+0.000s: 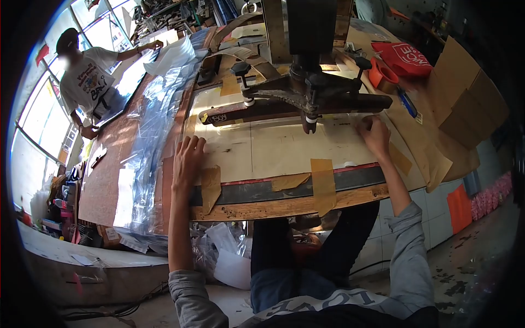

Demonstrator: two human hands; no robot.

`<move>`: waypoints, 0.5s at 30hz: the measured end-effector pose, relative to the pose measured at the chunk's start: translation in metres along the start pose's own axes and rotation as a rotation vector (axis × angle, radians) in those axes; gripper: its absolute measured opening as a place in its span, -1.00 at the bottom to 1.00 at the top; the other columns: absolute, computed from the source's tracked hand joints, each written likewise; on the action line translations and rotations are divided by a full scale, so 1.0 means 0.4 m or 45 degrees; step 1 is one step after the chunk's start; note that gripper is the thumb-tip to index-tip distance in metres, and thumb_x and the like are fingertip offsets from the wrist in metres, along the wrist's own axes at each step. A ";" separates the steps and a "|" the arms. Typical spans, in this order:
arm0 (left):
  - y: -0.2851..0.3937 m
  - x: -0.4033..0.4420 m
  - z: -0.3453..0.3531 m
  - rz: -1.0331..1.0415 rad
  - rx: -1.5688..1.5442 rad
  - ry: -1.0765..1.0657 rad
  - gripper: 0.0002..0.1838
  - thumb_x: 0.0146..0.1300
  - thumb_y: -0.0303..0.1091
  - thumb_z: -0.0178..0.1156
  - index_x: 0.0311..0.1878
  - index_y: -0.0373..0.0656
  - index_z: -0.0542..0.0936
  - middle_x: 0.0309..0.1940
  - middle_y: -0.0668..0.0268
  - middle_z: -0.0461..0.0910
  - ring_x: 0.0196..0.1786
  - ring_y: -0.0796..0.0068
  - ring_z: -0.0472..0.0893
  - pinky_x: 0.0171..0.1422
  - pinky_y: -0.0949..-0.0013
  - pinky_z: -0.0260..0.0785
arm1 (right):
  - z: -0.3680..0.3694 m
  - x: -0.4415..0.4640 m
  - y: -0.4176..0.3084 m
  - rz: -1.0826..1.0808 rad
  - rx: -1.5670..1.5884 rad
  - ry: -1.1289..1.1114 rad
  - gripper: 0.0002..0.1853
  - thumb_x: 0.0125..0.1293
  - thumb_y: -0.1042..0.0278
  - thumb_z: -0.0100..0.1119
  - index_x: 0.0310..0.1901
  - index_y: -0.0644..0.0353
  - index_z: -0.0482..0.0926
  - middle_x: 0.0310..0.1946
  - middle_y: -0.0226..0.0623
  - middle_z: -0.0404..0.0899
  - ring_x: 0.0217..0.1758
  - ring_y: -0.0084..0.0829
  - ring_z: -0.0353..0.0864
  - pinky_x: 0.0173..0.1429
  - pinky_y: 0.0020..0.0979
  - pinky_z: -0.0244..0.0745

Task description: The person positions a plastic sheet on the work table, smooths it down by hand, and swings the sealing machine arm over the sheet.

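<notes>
My left hand [188, 158] rests at the left end of a pale board [235, 150], fingers bent over its edge; what they may grip is hidden. At the board's right side, my right hand [375, 135] has its fingers curled together near the surface, and anything between them is too small to make out. Between and beyond my hands stands a dark metal press head [306, 93] with a long bar low over the board. Brown tape strips [323, 186] cross the black and wooden front edge [262, 206].
Clear plastic sheets [156, 117] lie to the left. Another person [90, 79] stands at the far left, holding a sheet. On the right are a red bag [402, 59], an orange tape roll [383, 75], a blue cutter [406, 102] and an open cardboard box [465, 93].
</notes>
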State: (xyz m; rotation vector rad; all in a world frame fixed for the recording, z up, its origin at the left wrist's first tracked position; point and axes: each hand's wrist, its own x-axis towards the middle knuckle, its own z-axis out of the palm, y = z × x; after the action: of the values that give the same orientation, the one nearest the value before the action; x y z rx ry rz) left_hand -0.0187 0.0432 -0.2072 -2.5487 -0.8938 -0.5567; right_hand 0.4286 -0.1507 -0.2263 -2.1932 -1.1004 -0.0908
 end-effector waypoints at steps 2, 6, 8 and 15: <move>0.001 0.000 0.001 -0.009 0.018 0.053 -0.83 0.11 -0.46 0.14 -0.20 -0.15 0.52 -0.29 0.28 0.49 -0.09 0.28 0.51 0.05 0.20 0.34 | 0.000 0.000 -0.004 0.054 -0.077 -0.037 -0.65 0.17 0.15 0.28 -0.16 0.28 0.69 -0.32 -0.09 0.71 -0.12 -0.10 0.70 0.00 -0.22 0.47; 0.003 -0.002 -0.007 -0.029 0.019 0.120 -0.83 0.10 -0.51 0.14 -0.21 -0.14 0.52 -0.28 0.28 0.49 -0.09 0.27 0.50 0.04 0.19 0.33 | 0.010 0.045 0.059 0.173 0.227 -0.098 -0.68 0.16 0.19 0.21 -0.27 0.33 0.68 -0.34 -0.06 0.70 -0.15 -0.16 0.69 -0.07 -0.28 0.43; 0.008 -0.006 -0.017 -0.047 0.015 0.118 -0.83 0.10 -0.53 0.15 -0.21 -0.14 0.52 -0.27 0.28 0.49 -0.09 0.26 0.50 0.04 0.18 0.33 | 0.010 0.058 0.076 0.224 0.404 -0.150 -0.70 0.14 0.24 0.18 -0.31 0.36 0.67 -0.38 -0.06 0.67 -0.20 -0.22 0.67 -0.09 -0.32 0.41; 0.027 -0.024 -0.061 -0.129 -0.021 0.142 -0.86 0.12 -0.52 0.15 -0.22 -0.15 0.54 -0.30 0.30 0.49 -0.11 0.29 0.50 0.07 0.19 0.32 | -0.059 0.038 0.020 0.361 0.697 -0.186 -0.82 0.10 0.37 0.19 -0.38 0.35 0.62 -0.52 -0.38 0.50 -0.38 -0.53 0.46 -0.20 -0.44 0.32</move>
State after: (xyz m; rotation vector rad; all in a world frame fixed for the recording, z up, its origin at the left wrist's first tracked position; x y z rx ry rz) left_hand -0.0243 0.0192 -0.1935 -2.4699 -0.9856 -0.7314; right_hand 0.4494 -0.1578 -0.2075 -1.8454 -0.7606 0.4502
